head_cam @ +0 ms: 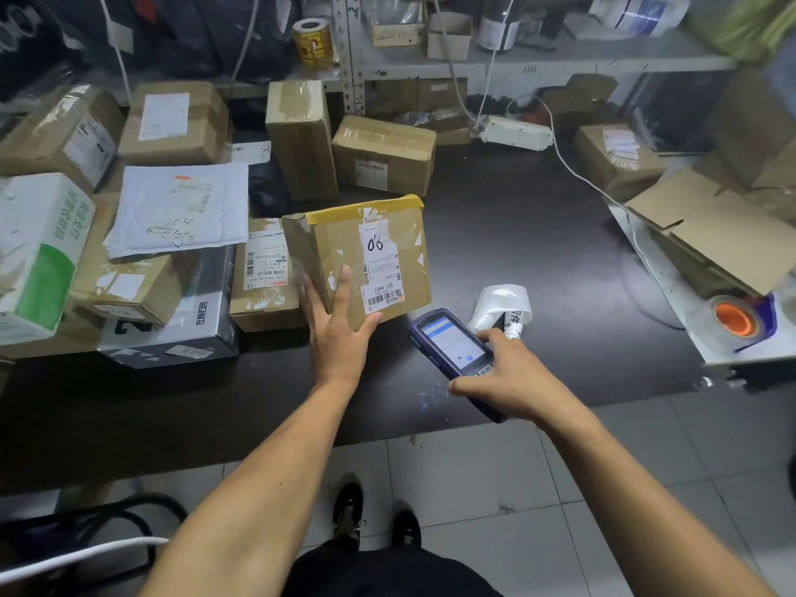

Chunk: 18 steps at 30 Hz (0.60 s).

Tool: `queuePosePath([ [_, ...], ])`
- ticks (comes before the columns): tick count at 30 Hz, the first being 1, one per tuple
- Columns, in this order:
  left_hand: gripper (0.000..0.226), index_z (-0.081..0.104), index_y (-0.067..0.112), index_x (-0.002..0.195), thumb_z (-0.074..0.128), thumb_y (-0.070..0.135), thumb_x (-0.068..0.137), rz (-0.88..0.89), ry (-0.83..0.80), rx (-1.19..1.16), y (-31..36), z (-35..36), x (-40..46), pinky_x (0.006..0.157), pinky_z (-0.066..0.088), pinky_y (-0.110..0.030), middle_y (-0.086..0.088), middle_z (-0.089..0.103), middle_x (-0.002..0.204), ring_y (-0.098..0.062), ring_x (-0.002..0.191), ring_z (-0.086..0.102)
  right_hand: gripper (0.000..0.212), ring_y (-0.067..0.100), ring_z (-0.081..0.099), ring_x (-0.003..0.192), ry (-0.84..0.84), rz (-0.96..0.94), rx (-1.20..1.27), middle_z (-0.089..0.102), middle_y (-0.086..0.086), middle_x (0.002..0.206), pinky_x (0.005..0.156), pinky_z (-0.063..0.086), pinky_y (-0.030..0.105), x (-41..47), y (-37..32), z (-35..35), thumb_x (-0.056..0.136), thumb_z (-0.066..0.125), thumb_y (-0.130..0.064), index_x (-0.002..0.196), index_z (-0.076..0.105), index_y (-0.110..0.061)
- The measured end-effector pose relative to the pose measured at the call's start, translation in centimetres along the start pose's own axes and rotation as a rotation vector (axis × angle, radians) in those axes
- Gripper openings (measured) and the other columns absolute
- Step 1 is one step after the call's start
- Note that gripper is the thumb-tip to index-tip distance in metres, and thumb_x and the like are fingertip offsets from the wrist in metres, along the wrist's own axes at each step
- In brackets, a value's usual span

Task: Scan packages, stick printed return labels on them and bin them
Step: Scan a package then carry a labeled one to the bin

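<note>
A taped cardboard package [340, 247] with a white barcode label marked "08" sits tilted at the middle of the dark table [517, 234]. My left hand [340, 329] grips its near bottom edge, thumb and fingers spread over its face. My right hand [508, 372] holds a blue handheld scanner [452, 346], screen lit, just right of the package. A curled strip of white printed labels [502, 305] and a marker stick out beyond that hand.
Several cardboard parcels, a white padded mailer [181, 209] and a grey box [189, 321] crowd the table's left and back. An open carton [710, 234] and a tape roll [734, 316] sit at the right. Metal shelving [517, 58] stands behind. Tiled floor lies below.
</note>
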State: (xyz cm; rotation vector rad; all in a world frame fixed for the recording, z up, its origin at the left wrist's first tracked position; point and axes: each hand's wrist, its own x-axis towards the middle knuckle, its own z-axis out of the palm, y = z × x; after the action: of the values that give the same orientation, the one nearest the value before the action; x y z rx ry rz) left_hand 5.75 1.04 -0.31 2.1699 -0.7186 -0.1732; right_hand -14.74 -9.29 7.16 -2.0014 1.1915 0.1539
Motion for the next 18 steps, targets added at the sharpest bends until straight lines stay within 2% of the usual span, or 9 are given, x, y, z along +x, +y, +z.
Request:
queuePosePath([
  [2, 0.090, 0.022, 0.043, 0.153, 0.078, 0.028, 0.084, -0.020, -0.005, -0.021, 0.1, -0.1, 0.0, 0.115, 0.028, -0.049, -0.005, -0.009, 0.166, -0.028, 0.153, -0.002, 0.081, 0.020, 0.055, 0.102, 0.035, -0.002, 0.019, 0.044, 0.004, 0.126, 0.075, 0.047, 0.029, 0.3, 0.0, 0.5, 0.069, 0.076, -0.041, 0.139, 0.038, -0.025],
  [5, 0.090, 0.023, 0.048, 0.152, 0.078, 0.031, 0.083, -0.108, -0.046, -0.093, 0.4, -0.5, -0.1, 0.116, 0.027, -0.041, 0.003, -0.007, 0.166, -0.023, 0.152, 0.011, 0.077, 0.021, 0.053, 0.099, 0.146, 0.045, 0.113, 0.040, 0.005, 0.127, 0.078, 0.045, 0.030, 1.1, 0.2, 1.8, 0.073, 0.075, -0.036, 0.139, 0.038, -0.022],
  [8, 0.090, 0.026, 0.044, 0.153, 0.080, 0.029, 0.082, -0.179, -0.097, -0.186, 0.7, -1.1, -0.1, 0.114, 0.022, -0.030, 0.006, 0.003, 0.166, -0.019, 0.149, 0.022, 0.082, 0.026, 0.052, 0.107, 0.268, 0.123, 0.181, 0.036, 0.008, 0.135, 0.090, 0.046, 0.035, 2.2, 1.3, 3.6, 0.074, 0.075, -0.039, 0.143, 0.035, -0.020],
  [10, 0.090, 0.028, 0.039, 0.153, 0.080, 0.028, 0.082, -0.205, -0.108, -0.202, 0.6, -1.7, 0.1, 0.112, 0.020, -0.024, 0.003, 0.007, 0.166, -0.017, 0.148, 0.024, 0.082, 0.031, 0.053, 0.112, 0.315, 0.158, 0.231, 0.036, 0.007, 0.130, 0.094, 0.046, 0.038, 2.7, 2.2, 4.9, 0.074, 0.076, -0.039, 0.143, 0.035, -0.020],
  [12, 0.090, 0.028, 0.037, 0.154, 0.080, 0.028, 0.082, -0.215, -0.124, -0.193, 0.5, -2.2, 0.4, 0.114, 0.020, -0.025, 0.002, 0.010, 0.165, -0.018, 0.147, 0.025, 0.082, 0.031, 0.054, 0.107, 0.356, 0.192, 0.282, 0.035, 0.003, 0.120, 0.090, 0.047, 0.037, 2.8, 3.0, 6.1, 0.074, 0.076, -0.037, 0.142, 0.034, -0.021],
  [14, 0.090, 0.027, 0.037, 0.154, 0.080, 0.029, 0.082, -0.219, -0.149, -0.182, 0.6, -2.6, 0.6, 0.117, 0.022, -0.031, 0.001, 0.011, 0.165, -0.018, 0.147, 0.025, 0.082, 0.033, 0.054, 0.105, 0.389, 0.241, 0.302, 0.034, 0.004, 0.117, 0.085, 0.045, 0.036, 2.8, 3.6, 7.3, 0.076, 0.077, -0.037, 0.142, 0.034, -0.018],
  [18, 0.089, 0.027, 0.035, 0.155, 0.079, 0.033, 0.082, -0.253, -0.253, -0.193, 0.3, -2.8, 1.2, 0.118, 0.028, -0.036, 0.001, 0.025, 0.161, -0.020, 0.143, 0.032, 0.082, 0.036, 0.037, 0.124, 0.322, 0.278, 0.228, 0.039, 0.016, 0.131, 0.097, 0.040, 0.041, 3.4, 4.1, 9.0, 0.078, 0.076, -0.038, 0.144, 0.034, -0.014],
])
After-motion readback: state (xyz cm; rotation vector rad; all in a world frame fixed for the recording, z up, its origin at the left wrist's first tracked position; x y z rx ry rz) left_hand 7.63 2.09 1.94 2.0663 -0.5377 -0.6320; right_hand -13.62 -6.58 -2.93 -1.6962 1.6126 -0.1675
